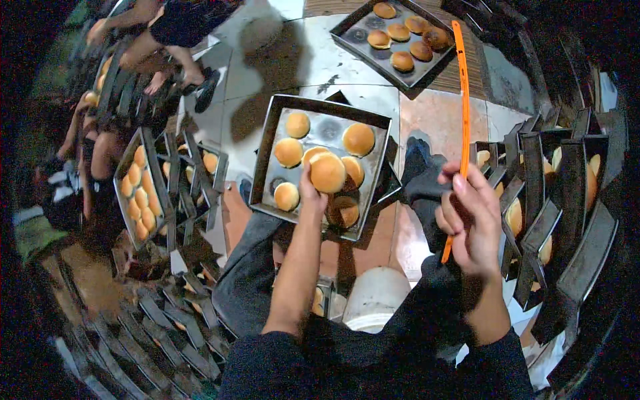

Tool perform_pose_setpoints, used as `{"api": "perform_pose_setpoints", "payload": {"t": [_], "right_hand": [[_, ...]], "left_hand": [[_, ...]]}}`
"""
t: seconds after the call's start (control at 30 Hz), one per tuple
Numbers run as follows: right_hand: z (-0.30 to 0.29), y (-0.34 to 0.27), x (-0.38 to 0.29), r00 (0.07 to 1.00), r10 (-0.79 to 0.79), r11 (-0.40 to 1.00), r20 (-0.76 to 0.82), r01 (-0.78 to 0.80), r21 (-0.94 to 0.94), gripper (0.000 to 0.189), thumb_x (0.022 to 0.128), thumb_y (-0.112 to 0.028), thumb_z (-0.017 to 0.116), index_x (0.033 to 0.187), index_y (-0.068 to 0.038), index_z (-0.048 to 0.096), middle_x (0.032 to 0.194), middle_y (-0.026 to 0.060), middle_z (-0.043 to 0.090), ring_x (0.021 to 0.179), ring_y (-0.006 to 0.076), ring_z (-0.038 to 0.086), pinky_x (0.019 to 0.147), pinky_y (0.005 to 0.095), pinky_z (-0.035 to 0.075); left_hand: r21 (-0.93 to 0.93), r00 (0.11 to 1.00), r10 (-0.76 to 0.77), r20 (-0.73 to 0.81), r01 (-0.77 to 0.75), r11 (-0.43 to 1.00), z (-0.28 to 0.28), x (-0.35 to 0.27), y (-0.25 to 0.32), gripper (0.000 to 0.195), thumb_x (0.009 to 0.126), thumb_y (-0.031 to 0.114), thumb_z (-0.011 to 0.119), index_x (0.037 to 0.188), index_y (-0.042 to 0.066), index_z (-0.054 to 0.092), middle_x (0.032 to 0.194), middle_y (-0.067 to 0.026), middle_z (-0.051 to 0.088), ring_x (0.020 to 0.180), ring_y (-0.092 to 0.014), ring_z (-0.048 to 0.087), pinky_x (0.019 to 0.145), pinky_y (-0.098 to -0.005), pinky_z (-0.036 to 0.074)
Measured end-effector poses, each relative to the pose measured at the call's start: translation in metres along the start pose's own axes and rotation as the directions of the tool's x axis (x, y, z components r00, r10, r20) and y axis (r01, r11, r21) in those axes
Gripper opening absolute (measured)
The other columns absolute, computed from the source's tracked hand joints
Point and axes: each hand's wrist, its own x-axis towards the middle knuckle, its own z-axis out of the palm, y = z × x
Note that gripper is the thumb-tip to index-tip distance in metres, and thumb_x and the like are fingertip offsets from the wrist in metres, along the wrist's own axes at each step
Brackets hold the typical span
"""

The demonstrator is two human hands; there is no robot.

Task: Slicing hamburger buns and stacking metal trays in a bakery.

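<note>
My left hand (312, 192) grips a round golden bun (328, 172) over a square metal baking tray (261, 150) in front of me. Several more buns lie in that tray, among them one at its upper right (358, 139) and one at its lower left (286, 196). To the right of the tray, my right hand (470, 215) is closed around a long, thin orange strip (463, 100) with small holes, held nearly upright. What the strip is made of, I cannot tell.
A second tray (370, 59) of buns rests at the top. Stacked trays of buns stand at the left (167, 200) and right (532, 170), with more trays (165, 330) at the lower left. A white bucket (377, 295) is between my legs. Other people sit at the upper left.
</note>
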Motion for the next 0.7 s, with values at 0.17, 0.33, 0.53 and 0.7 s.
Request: {"api": "perform_pose_setpoints", "payload": {"t": [0.17,0.33,0.53,0.7], "right_hand": [[0.001,-0.009,0.003,0.993,0.024,0.999,-0.112,-0.020,0.038,0.027,0.087,-0.012,0.054,0.108,0.004,0.048,0.082,0.0060,0.054,0.043,0.0023,0.034,0.041,0.0202,0.027],[-0.017,-0.007,0.010,0.979,-0.083,0.975,-0.185,0.042,-0.220,0.037,0.078,-0.025,0.064,0.098,0.004,0.053,0.077,0.0055,0.053,0.058,0.0092,0.048,0.053,0.0216,0.037],[-0.028,-0.002,0.005,0.978,-0.131,0.958,-0.164,0.083,-0.273,0.038,0.076,-0.027,0.067,0.099,0.001,0.058,0.086,0.0083,0.060,0.077,0.0145,0.056,0.070,0.0261,0.042],[-0.027,-0.003,0.001,0.988,0.007,1.000,-0.152,-0.008,-0.008,0.035,0.078,-0.020,0.068,0.103,0.001,0.056,0.085,0.0078,0.060,0.061,0.0109,0.054,0.052,0.0229,0.042]], "left_hand": [[0.469,0.967,0.205,-0.151,-0.112,0.876,-0.014,0.130,0.032,0.040,0.092,0.039,0.047,0.112,0.004,0.055,0.108,-0.0083,0.062,0.088,-0.023,0.063,0.076,-0.0360,0.051],[0.884,0.966,0.247,0.068,-0.174,0.434,0.007,0.146,-0.052,0.043,0.086,0.037,0.051,0.104,0.000,0.063,0.089,-0.0183,0.066,0.090,-0.033,0.062,0.085,-0.0390,0.043],[0.997,0.988,0.142,0.054,-0.061,0.045,0.033,0.172,-0.065,0.051,0.085,0.040,0.041,0.100,-0.004,0.063,0.102,-0.0280,0.061,0.101,-0.042,0.057,0.089,-0.0431,0.042],[0.918,0.981,0.106,-0.165,0.114,0.380,0.029,0.189,-0.066,0.064,0.084,0.047,0.040,0.097,-0.013,0.060,0.105,-0.0336,0.058,0.104,-0.042,0.056,0.088,-0.0428,0.041]]}}
